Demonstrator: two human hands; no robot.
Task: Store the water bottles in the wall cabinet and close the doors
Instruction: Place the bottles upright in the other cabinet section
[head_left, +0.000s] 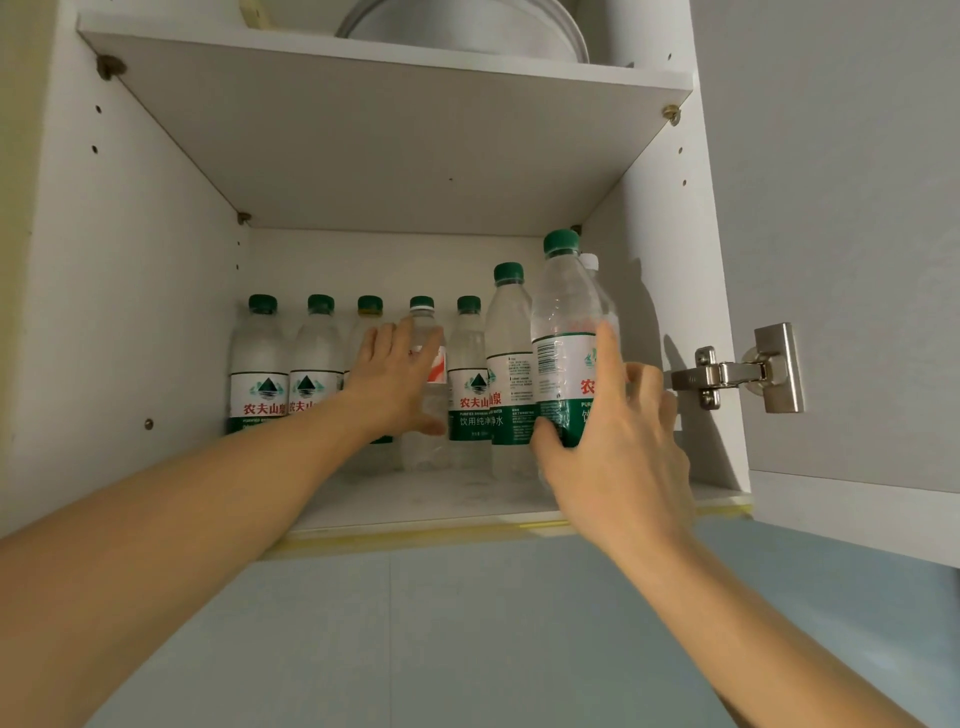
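Note:
Several clear water bottles with green caps stand in a row along the back of the open wall cabinet's lower shelf (415, 504). My left hand (395, 379) reaches in with fingers spread and rests against a bottle with a red and white label (428, 415) in the middle of the row. My right hand (618, 441) grips a green-labelled bottle (563, 338) near the right wall, upright and closer to the front than the row. Another bottle with a white cap (592, 262) shows just behind it.
The right door (841, 208) hangs open on a metal hinge (737, 371). A fixed shelf (389, 119) above carries a round white dish (467, 26). The cabinet's left wall (130, 312) bounds the row. Pale blue wall lies below the cabinet.

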